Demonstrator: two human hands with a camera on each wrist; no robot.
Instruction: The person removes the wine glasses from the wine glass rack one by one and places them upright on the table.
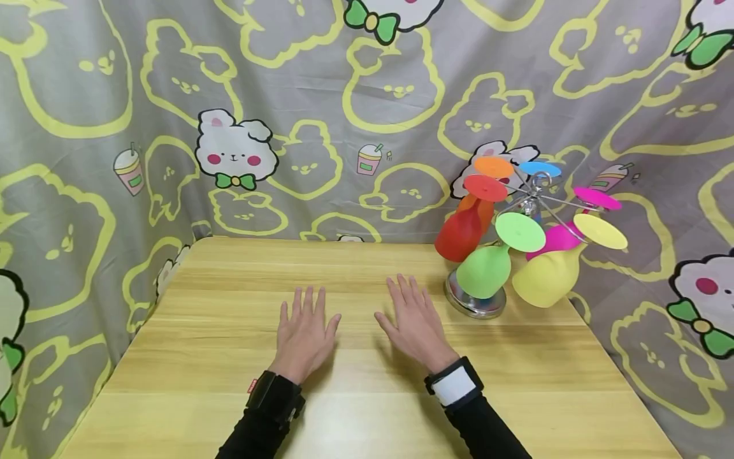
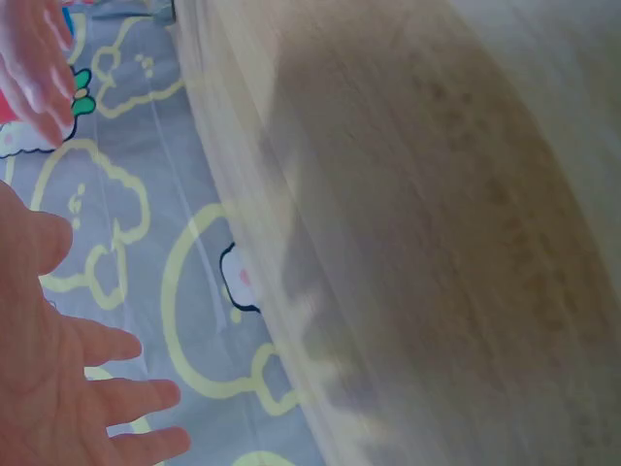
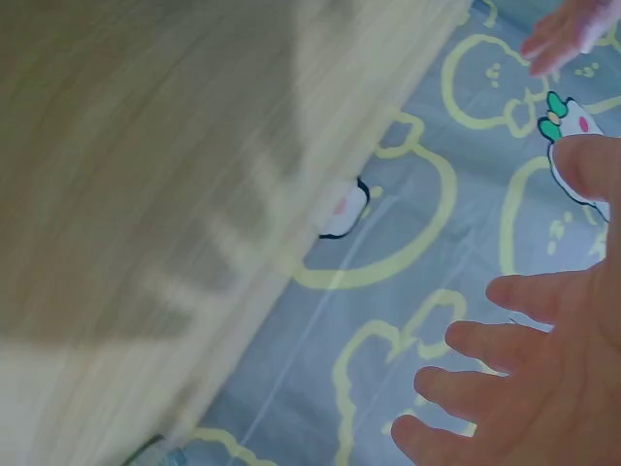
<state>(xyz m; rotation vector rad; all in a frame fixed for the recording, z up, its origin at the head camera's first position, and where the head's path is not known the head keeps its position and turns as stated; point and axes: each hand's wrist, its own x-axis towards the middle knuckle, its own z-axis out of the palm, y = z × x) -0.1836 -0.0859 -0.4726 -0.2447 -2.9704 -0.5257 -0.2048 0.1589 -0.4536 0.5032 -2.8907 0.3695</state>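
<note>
My left hand [image 1: 306, 338] hangs palm down over the wooden table [image 1: 258, 274], fingers straight and spread, holding nothing. To its right, my right hand [image 1: 417, 325] is held the same way, and both cast shadows on the wood. Just beyond the right hand stands a metal goblet rack [image 1: 476, 309] with a round chrome base. Coloured goblets hang upside down from its arms: a red goblet [image 1: 459, 236], a green goblet [image 1: 484, 271], a yellow goblet [image 1: 547, 277] and a magenta goblet [image 1: 555, 240]. An orange goblet [image 1: 494, 167] and a blue goblet [image 1: 540, 169] are partly hidden behind.
A grey curtain [image 1: 321, 95] with yellow outlines and rabbit faces hangs behind the table and along both sides. The rack stands at the table's back right, its yellow goblet reaching toward the right edge. Black bands [image 1: 455, 384] circle both wrists.
</note>
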